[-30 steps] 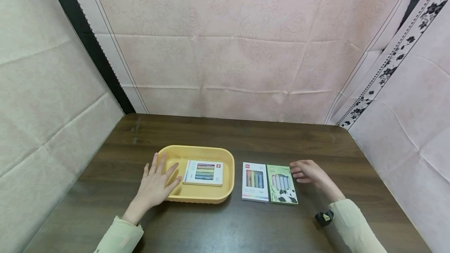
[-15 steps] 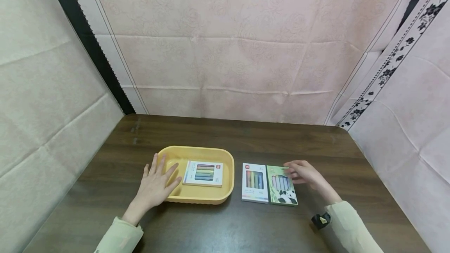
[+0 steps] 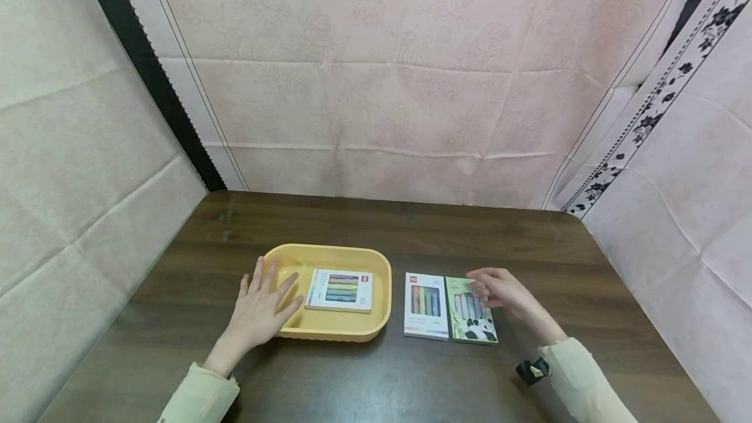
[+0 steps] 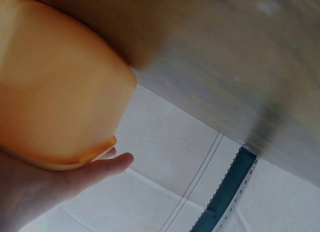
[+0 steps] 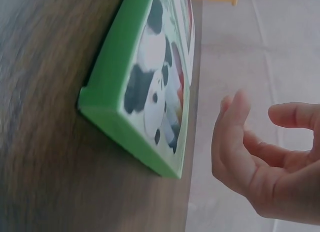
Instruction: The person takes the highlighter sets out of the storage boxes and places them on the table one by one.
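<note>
No word, brand or number can be read with certainty. A small red square mark, its lettering too tiny to make out, stands in the upper left corner of the flat white cardboard box [image 3: 426,326] beside the flat green panda-printed box [image 3: 468,309]. A similar red mark (just as illegible) stands near the upper right corner of the flat white cardboard box with a dark-framed window [image 3: 341,304] inside the rounded yellow plastic tray [image 3: 335,332].

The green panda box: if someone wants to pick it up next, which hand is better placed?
Probably the right hand: it hovers close by the green panda box and holds nothing, while the left hand is farther off, at the yellow tray.
</note>
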